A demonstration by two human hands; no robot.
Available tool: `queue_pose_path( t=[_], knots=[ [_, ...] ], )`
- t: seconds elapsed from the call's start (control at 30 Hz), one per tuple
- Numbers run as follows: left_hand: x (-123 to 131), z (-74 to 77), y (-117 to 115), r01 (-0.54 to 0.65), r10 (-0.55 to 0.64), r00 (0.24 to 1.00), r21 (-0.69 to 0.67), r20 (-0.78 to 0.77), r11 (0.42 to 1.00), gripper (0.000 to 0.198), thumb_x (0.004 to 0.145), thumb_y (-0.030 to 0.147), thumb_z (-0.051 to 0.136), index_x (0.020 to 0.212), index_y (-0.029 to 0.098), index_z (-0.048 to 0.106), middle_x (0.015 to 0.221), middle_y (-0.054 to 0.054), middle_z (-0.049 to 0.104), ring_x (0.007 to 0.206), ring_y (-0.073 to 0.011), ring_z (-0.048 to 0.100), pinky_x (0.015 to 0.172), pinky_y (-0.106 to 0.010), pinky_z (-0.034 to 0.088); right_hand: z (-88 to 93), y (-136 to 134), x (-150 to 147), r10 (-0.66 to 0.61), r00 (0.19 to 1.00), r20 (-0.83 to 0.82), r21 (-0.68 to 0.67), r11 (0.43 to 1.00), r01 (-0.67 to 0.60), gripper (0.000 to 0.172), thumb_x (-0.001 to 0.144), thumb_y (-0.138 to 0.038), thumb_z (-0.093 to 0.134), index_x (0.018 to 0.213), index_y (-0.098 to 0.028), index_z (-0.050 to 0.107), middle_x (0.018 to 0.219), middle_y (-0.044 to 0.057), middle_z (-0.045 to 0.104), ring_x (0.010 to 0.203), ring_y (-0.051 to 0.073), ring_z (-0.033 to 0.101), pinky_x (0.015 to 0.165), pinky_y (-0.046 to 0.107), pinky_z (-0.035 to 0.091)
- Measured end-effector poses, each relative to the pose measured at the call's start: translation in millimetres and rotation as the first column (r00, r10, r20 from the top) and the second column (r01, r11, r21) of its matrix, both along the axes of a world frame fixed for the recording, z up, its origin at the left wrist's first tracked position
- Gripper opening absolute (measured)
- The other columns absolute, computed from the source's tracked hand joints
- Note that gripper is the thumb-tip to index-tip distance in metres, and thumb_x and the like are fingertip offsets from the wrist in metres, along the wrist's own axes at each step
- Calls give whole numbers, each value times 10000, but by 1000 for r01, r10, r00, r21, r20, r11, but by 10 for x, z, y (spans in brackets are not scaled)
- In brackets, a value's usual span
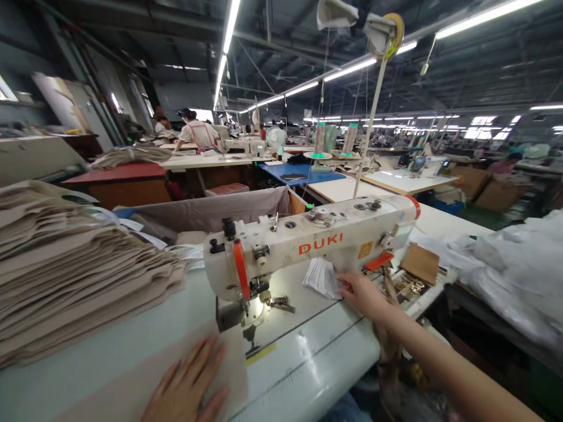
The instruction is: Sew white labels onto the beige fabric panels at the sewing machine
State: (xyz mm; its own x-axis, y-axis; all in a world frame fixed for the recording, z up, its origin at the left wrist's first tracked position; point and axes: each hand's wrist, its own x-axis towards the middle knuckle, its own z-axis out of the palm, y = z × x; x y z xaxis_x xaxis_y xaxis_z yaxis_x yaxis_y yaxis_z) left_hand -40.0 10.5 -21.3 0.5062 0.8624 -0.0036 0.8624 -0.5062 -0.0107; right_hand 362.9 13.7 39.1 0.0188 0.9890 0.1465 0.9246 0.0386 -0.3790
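Observation:
My left hand [189, 381] lies flat with fingers spread on a beige fabric piece [127, 375], on the table left of the sewing machine [285, 246]. Under the machine's arm, a fanned stack of small white labels [320, 278] rests on the bed. My right hand [363, 296] reaches in from the right. Its fingers are pinched together at the right edge of that stack, on a label there. The lit needle and presser foot [248, 308] stand just beyond the fabric's right edge, apart from it.
A tall pile of beige fabric pieces [88, 269] fills the left side. Behind the machine is a cloth-lined bin [211, 208]. To the right sit a small parts tray [409, 287] and white sheeting [519, 264]. A person [197, 132] works farther back.

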Motion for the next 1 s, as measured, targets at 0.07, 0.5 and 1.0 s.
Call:
queue_pose_path(
  t=[0.07, 0.5, 1.0],
  knots=[
    [74, 80, 21, -23, 22, 999, -34, -30, 999, 544, 885, 466, 388, 1392, 267, 392, 1480, -54, 311, 1348, -278, 379, 1073, -496, 366, -10, 26, -33, 34, 999, 15, -32, 999, -33, 205, 806, -144, 594, 992, -140, 679, 981, 113, 656, 857, 204, 613, 771, 278, 449],
    [-52, -32, 35, 19, -20, 999, 18, 45, 1000, 536, 879, 462, 427, 1380, 272, 432, 1467, -67, 365, 1326, -293, 420, 1053, -496, 388, 2, 108, -88, -57, 995, -77, -71, 996, 52, 127, 810, -130, 563, 706, -150, 633, 737, 50, 649, 654, 156, 547, 601, 249, 349],
    [804, 474, -451, 312, 775, 213, -793, 595, 523, 610, 709, 680, 579, 1009, 157, 667, 951, -95, 716, 914, -242, 657, 862, -362, 509, -33, -681, -1685, 237, 785, -572, -13, 955, -298, 124, 674, -66, 561, 643, -185, 563, 667, -23, 564, 650, 126, 512, 599, 222, 348]
  ],
)
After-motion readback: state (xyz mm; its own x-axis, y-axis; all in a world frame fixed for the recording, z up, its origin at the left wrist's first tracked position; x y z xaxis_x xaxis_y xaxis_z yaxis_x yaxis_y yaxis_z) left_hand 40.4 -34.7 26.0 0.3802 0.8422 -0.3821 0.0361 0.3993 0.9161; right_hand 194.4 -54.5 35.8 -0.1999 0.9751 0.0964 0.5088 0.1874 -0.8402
